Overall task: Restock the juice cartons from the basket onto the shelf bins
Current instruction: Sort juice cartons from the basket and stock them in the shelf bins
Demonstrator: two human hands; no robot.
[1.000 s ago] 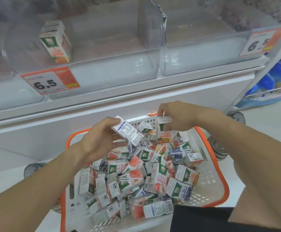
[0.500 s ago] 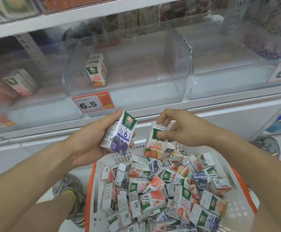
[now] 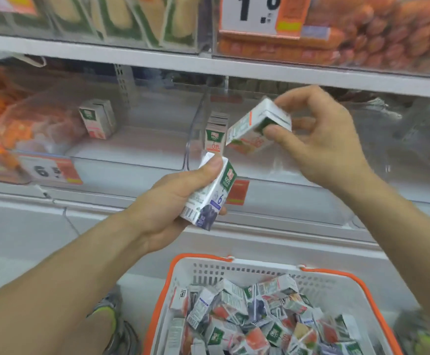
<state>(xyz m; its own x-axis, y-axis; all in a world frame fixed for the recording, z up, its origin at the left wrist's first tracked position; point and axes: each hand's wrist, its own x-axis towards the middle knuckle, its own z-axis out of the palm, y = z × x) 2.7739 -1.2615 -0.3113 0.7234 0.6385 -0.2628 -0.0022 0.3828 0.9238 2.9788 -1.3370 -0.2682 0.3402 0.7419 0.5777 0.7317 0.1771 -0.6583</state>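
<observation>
My left hand (image 3: 173,198) grips a purple grape juice carton (image 3: 210,193) in front of the shelf edge. Higher and to the right, my right hand (image 3: 318,139) pinches an orange juice carton (image 3: 254,126), tilted, at the mouth of the middle clear bin (image 3: 272,172). One orange carton (image 3: 215,135) stands upright inside that bin. Another carton (image 3: 97,119) stands in the left bin (image 3: 121,162). Below, a white basket with an orange rim (image 3: 260,267) holds several mixed cartons (image 3: 254,324).
An upper shelf board (image 3: 208,65) runs just above the bins, with packaged goods and a price sign (image 3: 257,14) on it. Price tags (image 3: 52,170) hang on the bin fronts. Shoes (image 3: 114,326) stand on the floor left of the basket.
Both hands have lifted their cartons up from the basket toward the shelf. The right hand's carton has risen to the bin's opening and tilted; the view has swung upward.
</observation>
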